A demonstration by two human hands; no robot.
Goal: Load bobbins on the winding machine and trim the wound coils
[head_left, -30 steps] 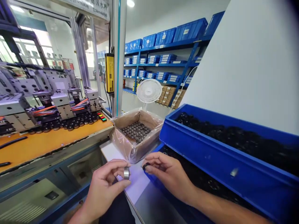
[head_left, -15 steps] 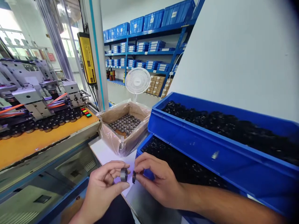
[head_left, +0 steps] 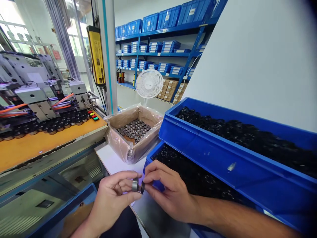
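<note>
Between the thumb and fingers of my left hand [head_left: 116, 191] is a dark grey metal ring [head_left: 135, 184], held on its side. My right hand [head_left: 168, 191] pinches a small black plastic disc-shaped part [head_left: 142, 187] by its edge. The disc faces the ring's right-hand opening, very close to it; whether they touch I cannot tell. Both hands are over the front of the white table [head_left: 109, 158], beside the lower blue bin [head_left: 151, 158], which holds many black parts.
An upper blue bin [head_left: 198, 138] of black parts rests above the lower one. Behind the hands stands a plastic-lined carton [head_left: 121, 142] with metallic parts. At left is a machine with an orange bench top [head_left: 74, 135] and a row of parts. A white fan [head_left: 149, 84] stands behind.
The gap between the ring and the black disc has narrowed as my hands came together. The camera view has shifted slightly, moving the background right.
</note>
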